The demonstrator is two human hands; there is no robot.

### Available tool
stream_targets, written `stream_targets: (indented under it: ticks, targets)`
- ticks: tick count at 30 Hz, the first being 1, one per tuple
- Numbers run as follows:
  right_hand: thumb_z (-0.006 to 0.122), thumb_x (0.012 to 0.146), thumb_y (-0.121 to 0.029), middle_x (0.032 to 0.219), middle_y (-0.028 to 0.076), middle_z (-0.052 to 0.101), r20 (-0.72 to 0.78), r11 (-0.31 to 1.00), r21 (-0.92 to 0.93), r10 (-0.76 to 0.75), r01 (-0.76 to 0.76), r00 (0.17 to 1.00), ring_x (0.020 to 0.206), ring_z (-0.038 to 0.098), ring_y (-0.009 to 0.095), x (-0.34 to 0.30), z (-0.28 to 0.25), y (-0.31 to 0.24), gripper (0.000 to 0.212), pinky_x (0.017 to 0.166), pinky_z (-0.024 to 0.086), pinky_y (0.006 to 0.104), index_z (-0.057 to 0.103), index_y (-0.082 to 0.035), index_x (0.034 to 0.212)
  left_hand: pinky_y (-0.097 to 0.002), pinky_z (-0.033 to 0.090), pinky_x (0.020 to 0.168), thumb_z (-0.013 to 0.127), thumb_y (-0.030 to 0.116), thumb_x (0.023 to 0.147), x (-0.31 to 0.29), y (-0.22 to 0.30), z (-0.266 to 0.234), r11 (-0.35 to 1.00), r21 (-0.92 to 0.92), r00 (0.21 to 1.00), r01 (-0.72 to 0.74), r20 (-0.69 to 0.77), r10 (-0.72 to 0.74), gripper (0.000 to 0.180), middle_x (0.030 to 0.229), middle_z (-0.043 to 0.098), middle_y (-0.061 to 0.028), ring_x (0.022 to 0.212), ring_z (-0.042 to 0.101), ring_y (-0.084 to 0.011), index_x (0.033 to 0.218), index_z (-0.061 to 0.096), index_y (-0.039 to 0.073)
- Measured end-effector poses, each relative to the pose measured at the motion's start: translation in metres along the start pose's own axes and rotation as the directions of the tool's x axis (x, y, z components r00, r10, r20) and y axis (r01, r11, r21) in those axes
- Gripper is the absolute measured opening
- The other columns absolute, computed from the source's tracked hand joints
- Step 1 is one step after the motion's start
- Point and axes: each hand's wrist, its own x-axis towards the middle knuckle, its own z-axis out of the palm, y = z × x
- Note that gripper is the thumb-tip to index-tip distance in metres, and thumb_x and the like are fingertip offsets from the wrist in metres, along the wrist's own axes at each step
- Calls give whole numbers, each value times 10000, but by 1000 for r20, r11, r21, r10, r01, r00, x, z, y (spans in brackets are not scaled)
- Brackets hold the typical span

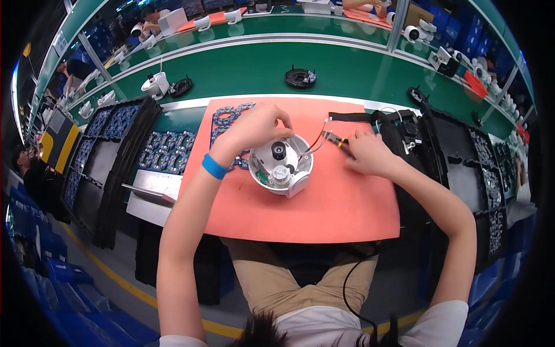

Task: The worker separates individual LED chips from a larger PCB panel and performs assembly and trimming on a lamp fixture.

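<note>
A round white camera housing (300, 184) lies open on the orange mat (300, 222), showing a black lens (278, 151), a silver motor-like disc and a bit of green circuit board. At its far-left rim my left hand (259, 126) is closed with curled fingers; the fingertips are partly hidden. My right hand (368, 154), to the right of the housing, grips small pliers (342, 142) with yellow-and-black handles. Their jaws point left, close to thin wires (318, 139) that rise from the housing to a small white connector. Whether the jaws touch the wires I cannot tell.
Blue circuit boards (226, 115) lie at the mat's far left, with more panels (167, 147) beside it. Black trays (107, 168) stand left, others (459, 173) right. Beyond runs a green conveyor (243, 72) carrying black ring-shaped parts (300, 77). Other people work across it.
</note>
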Motion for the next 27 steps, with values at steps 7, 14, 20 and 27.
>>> stream_targets:
  ticks: [7,14,20,27]
  targets:
    - [605,809,-211,903,222,614,-168,926,372,132,-61,977,827,625,383,-38,-6,22,267,756,497,465,610,38,905,-354,468,596,691,215,785,-7,-4,-4,983,151,980,-103,-156,127,199,659,613,-126,629,594,-235,837,715,24]
    - [658,787,-180,924,145,559,-428,934,341,51,109,903,810,601,325,-69,-74,-21,287,704,487,399,562,-1,991,-410,517,736,701,220,791,-13,-1,-11,983,180,995,28,-97,-10,227,798,677,-178,781,666,-308,905,707,24]
    - [692,769,-248,902,134,554,-349,988,25,-137,155,927,883,589,288,-54,-81,-54,323,743,494,397,573,7,927,-390,519,713,701,187,761,-5,-5,-3,990,115,997,-80,-12,82,179,823,691,-143,784,665,-288,876,735,53]
    - [679,745,-201,914,145,604,-428,965,-231,-215,124,878,912,592,278,-38,-80,-64,294,795,485,383,604,34,905,-361,468,601,688,158,782,-11,5,-4,976,112,969,-186,-142,201,137,706,658,-134,633,610,-250,846,735,46]
